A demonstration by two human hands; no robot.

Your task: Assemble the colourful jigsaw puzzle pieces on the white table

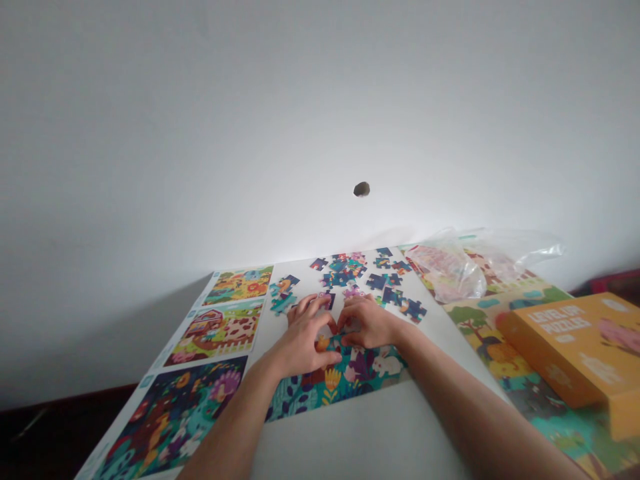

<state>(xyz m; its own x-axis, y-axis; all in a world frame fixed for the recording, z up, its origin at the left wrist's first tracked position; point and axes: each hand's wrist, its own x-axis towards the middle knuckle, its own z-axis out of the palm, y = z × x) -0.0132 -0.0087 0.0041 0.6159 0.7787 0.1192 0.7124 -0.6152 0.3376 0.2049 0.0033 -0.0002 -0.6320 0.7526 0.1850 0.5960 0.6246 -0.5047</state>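
A partly joined jigsaw point(345, 383) with flowers and a white rabbit lies on the white table point(360, 433). My left hand point(305, 337) rests on the jigsaw's upper edge, fingers bent and pressed down on a piece. Right beside it, my right hand point(367, 322) presses down too, fingers curled, tips touching the left hand's. Between the two hands an orange bit of a piece point(323, 343) shows. Loose dark blue pieces point(367, 273) lie scattered just beyond the hands.
A sheet with three printed pictures point(210, 353) lies at the left. An orange puzzle box point(585, 347) sits on a finished colourful puzzle point(520, 373) at the right. A clear plastic bag point(465, 263) lies behind it. The white wall has a small hole point(361, 189).
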